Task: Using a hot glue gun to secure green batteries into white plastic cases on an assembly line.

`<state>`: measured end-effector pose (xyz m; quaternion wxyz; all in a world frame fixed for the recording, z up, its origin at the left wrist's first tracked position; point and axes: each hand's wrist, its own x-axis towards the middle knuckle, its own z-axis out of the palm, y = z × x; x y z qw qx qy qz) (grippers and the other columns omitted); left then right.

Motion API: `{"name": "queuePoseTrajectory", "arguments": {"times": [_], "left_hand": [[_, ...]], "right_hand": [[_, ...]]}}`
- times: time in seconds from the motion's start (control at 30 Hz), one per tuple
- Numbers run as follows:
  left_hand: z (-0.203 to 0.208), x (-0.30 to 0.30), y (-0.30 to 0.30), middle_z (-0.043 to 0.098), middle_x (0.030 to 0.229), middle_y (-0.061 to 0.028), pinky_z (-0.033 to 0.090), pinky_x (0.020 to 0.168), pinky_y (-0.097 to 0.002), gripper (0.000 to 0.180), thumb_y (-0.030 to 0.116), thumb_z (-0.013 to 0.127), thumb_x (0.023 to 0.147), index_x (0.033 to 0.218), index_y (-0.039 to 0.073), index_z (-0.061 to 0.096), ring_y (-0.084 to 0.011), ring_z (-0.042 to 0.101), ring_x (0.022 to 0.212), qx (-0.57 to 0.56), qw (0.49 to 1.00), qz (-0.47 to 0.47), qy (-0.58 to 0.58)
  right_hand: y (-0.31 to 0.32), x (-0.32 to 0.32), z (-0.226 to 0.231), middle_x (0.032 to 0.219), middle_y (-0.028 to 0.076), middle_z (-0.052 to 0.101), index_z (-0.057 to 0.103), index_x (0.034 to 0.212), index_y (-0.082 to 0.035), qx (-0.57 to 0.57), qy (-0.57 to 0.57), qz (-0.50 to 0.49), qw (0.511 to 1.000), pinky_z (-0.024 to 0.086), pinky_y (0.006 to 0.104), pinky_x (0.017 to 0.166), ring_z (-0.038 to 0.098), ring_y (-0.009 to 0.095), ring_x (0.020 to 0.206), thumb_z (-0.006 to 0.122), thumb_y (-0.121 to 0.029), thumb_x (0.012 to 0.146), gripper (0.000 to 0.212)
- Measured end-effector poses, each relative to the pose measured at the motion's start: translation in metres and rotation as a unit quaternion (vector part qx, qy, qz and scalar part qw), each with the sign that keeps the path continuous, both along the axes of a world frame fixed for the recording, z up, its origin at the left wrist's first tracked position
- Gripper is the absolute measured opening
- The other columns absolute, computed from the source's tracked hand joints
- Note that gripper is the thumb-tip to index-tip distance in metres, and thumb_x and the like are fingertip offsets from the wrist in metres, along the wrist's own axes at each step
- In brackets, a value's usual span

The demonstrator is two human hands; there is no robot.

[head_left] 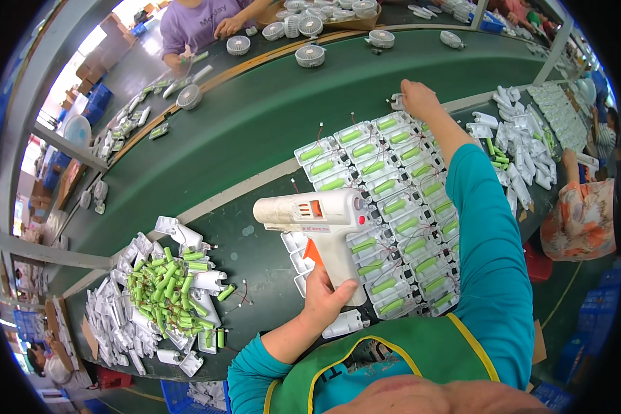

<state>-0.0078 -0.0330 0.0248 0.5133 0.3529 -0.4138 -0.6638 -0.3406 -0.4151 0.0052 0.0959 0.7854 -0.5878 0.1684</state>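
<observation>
Glue gun (317, 211) fills the left hand (324, 297); the right hand (419, 101) pinches a white piece (397, 102). Gluing, apparently; next probably needs careful placing.

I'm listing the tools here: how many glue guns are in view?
1: the white glue gun, held in the person's left hand. Others could be hidden in the cluttered background.

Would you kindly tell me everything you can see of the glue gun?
The glue gun is off-white and looks plastic, with grime along its thick barrel, which points left. An orange trigger sits before the handle, a red switch on the body's side and two reddish dots at the rear. The left hand grips the handle, holding the gun above the table.
</observation>
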Motion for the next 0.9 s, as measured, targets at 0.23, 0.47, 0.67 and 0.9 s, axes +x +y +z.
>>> {"name": "queuePoseTrajectory", "arguments": {"times": [0.23, 0.47, 0.67, 0.9], "left_hand": [[-0.001, 0.003, 0.004, 0.062, 0.114, -0.0059, 0.048, 0.089, -0.0306, 0.051, 0.018, 0.071, 0.087, 0.128, 0.001, 0.047, -0.012, 0.059, 0.102, -0.006, 1.0, 0.018, 0.003], [0.016, -0.006, 0.011, 0.063, 0.098, -0.0076, 0.05, 0.077, -0.031, 0.045, 0.028, 0.067, 0.084, 0.115, -0.001, 0.052, -0.0145, 0.06, 0.086, -0.009, 0.992, 0.083, -0.092], [0.04, -0.009, 0.022, 0.065, 0.104, -0.0095, 0.05, 0.084, -0.0337, 0.052, 0.025, 0.076, 0.08, 0.119, -0.001, 0.056, -0.0169, 0.062, 0.095, -0.061, 0.989, 0.017, -0.133], [0.069, -0.019, 0.052, 0.067, 0.1, -0.0114, 0.051, 0.083, -0.0349, 0.053, 0.034, 0.078, 0.078, 0.115, 0.0, 0.059, -0.0197, 0.064, 0.09, -0.102, 0.987, -0.04, -0.114]], "right_hand": [[-0.009, 0.009, 0.021, 0.098, 0.008, 0.069, 0.063, 0.099, -0.014, -0.117, -0.163, -0.095, 0.975, 0.051, 0.0467, 0.081, 0.064, 0.034, 0.093, 0.066, -0.024, 0.085, 0.017], [0.044, 0.043, 0.06, 0.081, -0.001, 0.064, 0.065, 0.099, -0.007, 0.101, -0.567, -0.038, 0.817, 0.045, 0.0249, 0.053, 0.059, 0.008, 0.069, 0.064, -0.024, 0.093, 0.018], [0.195, 0.108, 0.082, 0.079, 0.006, 0.062, 0.042, 0.141, -0.008, 0.37, -0.546, 0.09, 0.747, 0.053, 0.0282, 0.056, 0.066, 0.015, 0.069, 0.062, -0.014, 0.089, 0.057], [0.298, 0.136, 0.041, 0.112, 0.013, 0.066, 0.045, 0.141, -0.002, 0.548, -0.638, 0.154, 0.519, 0.055, 0.0329, 0.085, 0.065, 0.018, 0.098, 0.063, -0.018, 0.093, 0.053]]}}
